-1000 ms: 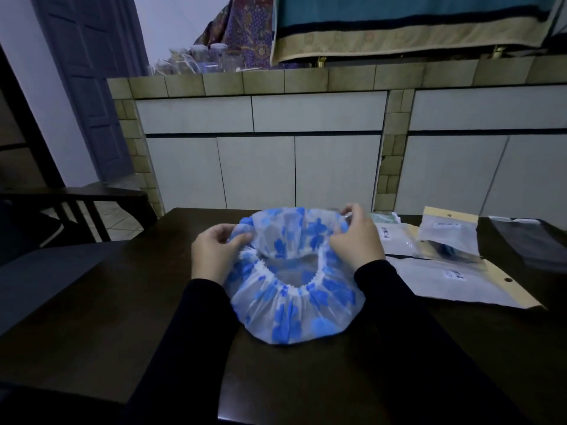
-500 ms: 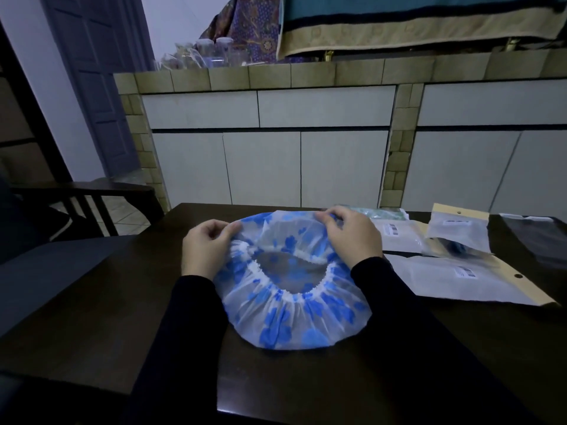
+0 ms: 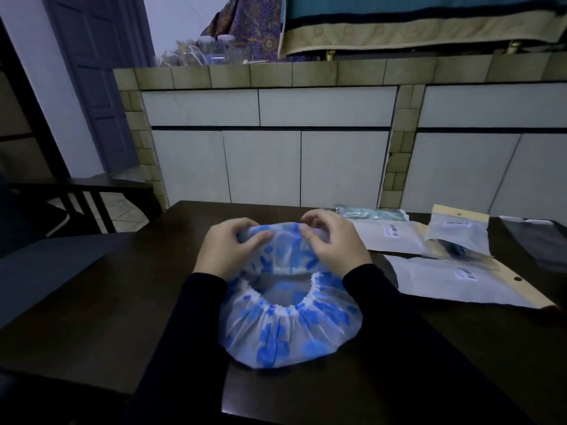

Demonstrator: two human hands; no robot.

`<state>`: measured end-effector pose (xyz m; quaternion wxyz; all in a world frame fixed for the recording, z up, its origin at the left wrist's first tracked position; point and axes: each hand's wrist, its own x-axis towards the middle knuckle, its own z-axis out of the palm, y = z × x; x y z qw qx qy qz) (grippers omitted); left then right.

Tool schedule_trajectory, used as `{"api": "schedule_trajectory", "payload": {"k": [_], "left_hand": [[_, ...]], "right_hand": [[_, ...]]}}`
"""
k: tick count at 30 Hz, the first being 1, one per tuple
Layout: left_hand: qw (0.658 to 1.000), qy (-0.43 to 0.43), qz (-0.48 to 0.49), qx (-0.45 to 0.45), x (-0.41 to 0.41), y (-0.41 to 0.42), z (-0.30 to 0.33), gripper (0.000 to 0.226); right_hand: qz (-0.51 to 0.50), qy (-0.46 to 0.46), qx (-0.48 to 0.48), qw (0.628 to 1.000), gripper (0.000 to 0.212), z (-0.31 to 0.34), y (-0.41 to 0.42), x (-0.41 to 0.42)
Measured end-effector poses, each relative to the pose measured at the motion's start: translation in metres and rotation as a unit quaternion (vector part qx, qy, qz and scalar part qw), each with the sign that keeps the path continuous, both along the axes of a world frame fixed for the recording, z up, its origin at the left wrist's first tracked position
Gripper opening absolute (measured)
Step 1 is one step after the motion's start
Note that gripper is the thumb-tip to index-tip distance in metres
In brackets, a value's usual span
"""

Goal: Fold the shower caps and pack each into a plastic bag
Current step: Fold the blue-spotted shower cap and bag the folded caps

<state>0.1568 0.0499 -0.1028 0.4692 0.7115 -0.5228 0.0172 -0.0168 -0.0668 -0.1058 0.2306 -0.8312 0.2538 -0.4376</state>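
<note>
Left hand pinching the far rim of a thin white plastic shower cap printed with blue blotches, thumb and fingers closed on the film; cap spread mouth-up at the middle of the dark wooden table, near its front edge; right hand likewise clamped on the far rim, just beside the left; flat frosted plastic bags with tan header cards lying toward the table's right edge, apart from the cap. Likely feather-light, limp and slippery, prone to springing open at the elastic; best gripped at the gathered elastic hem, both sides at once, then pressed flat.
</note>
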Motion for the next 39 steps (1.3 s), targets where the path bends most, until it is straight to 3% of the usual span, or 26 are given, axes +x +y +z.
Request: {"api": "schedule_trajectory", "payload": {"k": [2, 5, 8, 10, 12, 15, 17, 19, 20, 22, 24, 27, 31, 34, 36, 39], "left_hand": [[0.997, 0.033, 0.050, -0.039, 0.006, 0.002, -0.001, 0.019], [0.985, 0.069, 0.150, -0.050, 0.014, 0.003, -0.002, 0.025], [0.979, 0.092, 0.176, -0.054, 0.017, 0.001, -0.006, 0.031], [0.977, 0.111, 0.166, -0.069, 0.018, -0.001, -0.007, 0.033], [0.976, 0.115, 0.173, -0.073, 0.018, -0.004, -0.008, 0.034], [0.968, 0.042, 0.242, -0.053, 0.021, -0.006, -0.005, 0.049], [0.964, -0.037, 0.250, -0.083, 0.014, -0.002, 0.001, 0.041], [0.970, -0.107, 0.204, -0.076, 0.001, 0.002, 0.003, 0.049], [0.975, -0.134, 0.173, -0.028, -0.008, 0.004, -0.001, 0.059], [0.968, -0.153, 0.116, 0.161, -0.022, 0.009, -0.017, 0.077], [0.918, -0.128, 0.087, 0.364, -0.025, 0.016, -0.029, 0.092], [0.886, -0.097, 0.085, 0.446, -0.018, 0.023, -0.028, 0.103], [0.866, -0.114, 0.043, 0.485, -0.013, 0.027, -0.009, 0.075], [0.866, -0.055, 0.114, 0.484, -0.005, 0.028, 0.010, 0.076], [0.874, -0.090, 0.158, 0.451, -0.003, 0.025, 0.017, 0.059], [0.893, -0.163, 0.226, 0.353, -0.004, 0.021, 0.011, 0.044]], "right_hand": [[-0.035, 0.005, 0.043, 0.998, 0.013, -0.001, -0.005, -0.003], [-0.070, -0.029, 0.094, 0.993, 0.020, -0.001, -0.005, -0.001], [-0.091, -0.052, 0.103, 0.989, 0.023, -0.004, -0.004, 0.002], [-0.123, -0.022, 0.078, 0.989, 0.023, -0.005, -0.006, 0.004], [-0.194, 0.042, -0.016, 0.980, 0.023, -0.004, -0.004, 0.005], [-0.165, 0.085, -0.133, 0.974, 0.023, 0.003, 0.013, 0.009], [-0.110, 0.141, -0.135, 0.975, 0.025, 0.005, 0.028, 0.012], [-0.084, 0.235, -0.098, 0.963, 0.035, -0.004, 0.035, 0.015], [-0.073, 0.296, -0.067, 0.950, 0.043, -0.010, 0.036, 0.016], [-0.033, 0.415, 0.006, 0.909, 0.061, -0.022, 0.035, 0.017], [-0.008, 0.478, 0.049, 0.877, 0.070, -0.029, 0.031, 0.020], [0.009, 0.479, 0.049, 0.876, 0.074, -0.029, 0.027, 0.021], [-0.005, 0.355, -0.029, 0.934, 0.059, -0.020, 0.031, 0.016], [-0.106, 0.292, -0.090, 0.946, 0.048, -0.008, 0.047, 0.024], [-0.098, 0.325, -0.018, 0.941, 0.053, -0.009, 0.057, 0.031], [-0.028, 0.435, 0.062, 0.898, 0.069, -0.024, 0.056, 0.034]]}}
